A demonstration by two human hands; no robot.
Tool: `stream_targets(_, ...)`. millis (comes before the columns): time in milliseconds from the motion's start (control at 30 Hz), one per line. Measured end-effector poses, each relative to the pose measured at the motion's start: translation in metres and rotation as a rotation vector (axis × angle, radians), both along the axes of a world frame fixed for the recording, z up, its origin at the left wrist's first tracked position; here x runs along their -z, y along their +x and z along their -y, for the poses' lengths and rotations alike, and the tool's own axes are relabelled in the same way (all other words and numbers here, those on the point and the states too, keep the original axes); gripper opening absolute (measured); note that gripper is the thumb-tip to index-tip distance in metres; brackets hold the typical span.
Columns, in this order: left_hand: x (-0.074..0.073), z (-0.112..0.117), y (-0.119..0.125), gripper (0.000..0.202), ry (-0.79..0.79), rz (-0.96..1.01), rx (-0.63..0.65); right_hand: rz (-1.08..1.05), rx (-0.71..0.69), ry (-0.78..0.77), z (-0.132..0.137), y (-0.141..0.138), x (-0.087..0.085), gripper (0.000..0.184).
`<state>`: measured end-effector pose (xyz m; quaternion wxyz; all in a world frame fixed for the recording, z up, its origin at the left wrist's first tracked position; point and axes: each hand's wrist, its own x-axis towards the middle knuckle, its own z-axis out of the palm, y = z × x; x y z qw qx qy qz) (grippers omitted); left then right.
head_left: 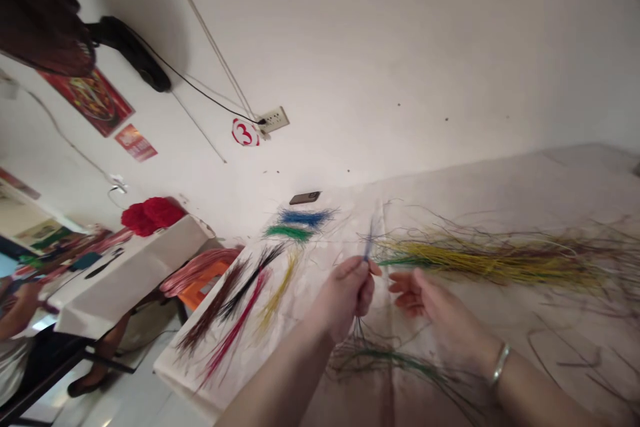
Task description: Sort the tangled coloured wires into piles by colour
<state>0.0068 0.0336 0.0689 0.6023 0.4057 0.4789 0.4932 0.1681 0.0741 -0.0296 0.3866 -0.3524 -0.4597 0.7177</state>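
Note:
My left hand (346, 295) pinches a thin bundle of fine blue and dark wires (369, 247), whose ends stick out above and below my fingers. My right hand (425, 307), with a silver bangle (500, 365) on its wrist, is held open beside it and touches nothing. Behind them a long yellow and green wire sheaf (483, 260) lies on the white-covered table (185, 367). Loose green strands (390, 361) lie under my hands. Blue (305, 217), green (289, 233), black (253, 287), brown (213, 310), red (235, 327) and pale yellow (277, 295) bundles lie to the left.
A phone (305, 197) lies at the table's far edge by the wall. A second white-covered table (125, 273) with red paper flowers (151, 212) stands to the left. Pink strands lie on an orange stool (200, 283). A seated person (15, 320) is at far left.

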Motion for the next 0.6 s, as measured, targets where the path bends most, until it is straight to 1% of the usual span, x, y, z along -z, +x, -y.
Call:
stream_targets(33, -0.010, -0.002, -0.014, 0.016, 0.012, 0.106, -0.045, 0.098, 0.015, 0.037, -0.002, -0.001, 0.005, 0.054)
stream_targets(100, -0.031, -0.011, -0.044, 0.012, 0.042, 0.277, -0.164, 0.293, -0.059, 0.202, -0.005, -0.004, 0.014, 0.045)
stream_targets(167, -0.049, -0.025, -0.076, 0.017, 0.059, 0.388, -0.352, 0.429, -0.093, 0.350, -0.006, -0.005, 0.018, 0.038)
stream_targets(200, -0.056, -0.034, -0.092, 0.019, 0.046, 0.421, -0.464, 0.467, -0.099, 0.395, -0.006, -0.006, 0.019, 0.036)
stream_targets(267, -0.062, -0.056, -0.120, 0.023, 0.058, 0.431, -0.579, 0.492, -0.102, 0.419, -0.006, -0.007, 0.020, 0.035)
stream_targets(300, -0.062, -0.067, -0.131, 0.023, 0.054, 0.431, -0.619, 0.490, -0.105, 0.411, -0.006, -0.007, 0.019, 0.036)
stream_targets(367, -0.058, -0.090, -0.150, 0.020, 0.038, 0.429, -0.676, 0.484, -0.110, 0.396, -0.007, -0.007, 0.019, 0.037)
stream_targets(467, -0.046, -0.123, -0.167, 0.014, 0.023, 0.429, -0.728, 0.511, -0.114, 0.400, -0.010, -0.007, 0.017, 0.036)
stream_targets(600, -0.037, -0.161, -0.180, 0.032, 0.073, 0.442, -0.746, 0.539, -0.098, 0.384, -0.013, -0.008, 0.015, 0.034)
